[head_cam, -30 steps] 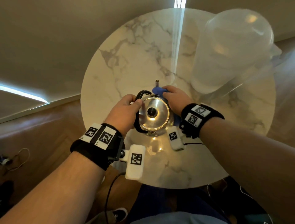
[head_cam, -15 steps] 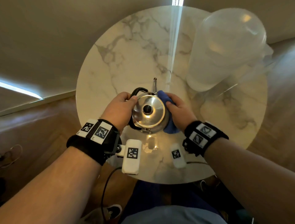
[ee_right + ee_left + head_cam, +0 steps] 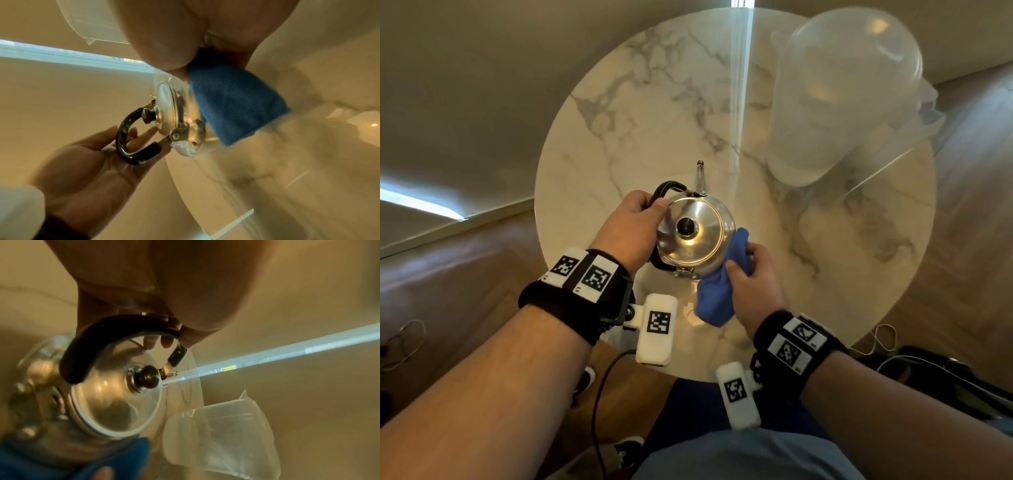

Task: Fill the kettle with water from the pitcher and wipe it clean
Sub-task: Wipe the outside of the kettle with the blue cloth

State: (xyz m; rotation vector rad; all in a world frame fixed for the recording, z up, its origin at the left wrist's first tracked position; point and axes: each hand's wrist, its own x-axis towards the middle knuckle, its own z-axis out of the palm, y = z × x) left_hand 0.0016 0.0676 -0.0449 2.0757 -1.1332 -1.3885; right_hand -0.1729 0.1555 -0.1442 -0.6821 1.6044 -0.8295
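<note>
A shiny steel kettle with its lid on stands near the front of the round marble table, spout pointing away from me. My left hand grips its black handle, which is folded to the left; the left wrist view shows my fingertips curled under the handle. With my right hand I hold a blue cloth and press it against the kettle's near right side. The right wrist view has the cloth lying on the kettle. A translucent pitcher stands at the back right.
Bare marble lies left of and behind the kettle. The table's near edge is just under my wrists. Cables run over the wooden floor below, and dark gear lies on the floor at the right.
My right hand has slid the cloth from the kettle's far side, round its right side, to the near right. The left hand keeps its hold on the handle.
</note>
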